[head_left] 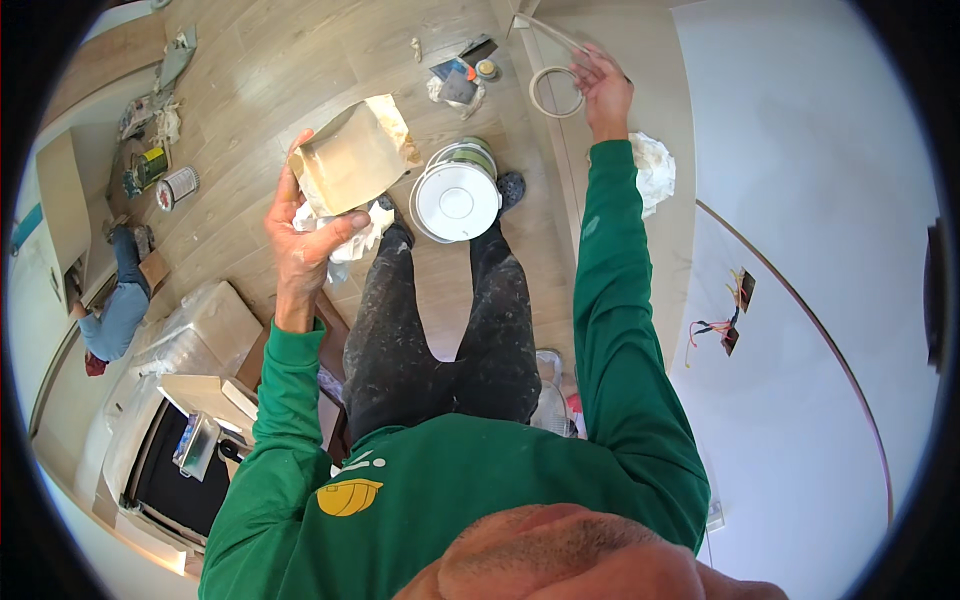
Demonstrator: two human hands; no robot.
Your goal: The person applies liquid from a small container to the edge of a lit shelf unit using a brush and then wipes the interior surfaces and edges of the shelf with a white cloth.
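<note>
My left hand is closed round a bent tan sheet with ragged edges and a bunch of crumpled white paper under it. Whether the sheet is paper or something stiffer, I cannot tell. On the right, my outstretched right hand has its fingers closed at the edge of a roll of masking tape. A pale strip runs from those fingers to a corner at the top. Part of the grip is hidden by the fingers. Both forearms are in green sleeves.
A white-lidded bucket stands by my feet. Small tools and a rag lie on the wooden floor beyond it. Crumpled white plastic sits beside my right forearm. Wires stick out of the right wall. At left are cans and another person.
</note>
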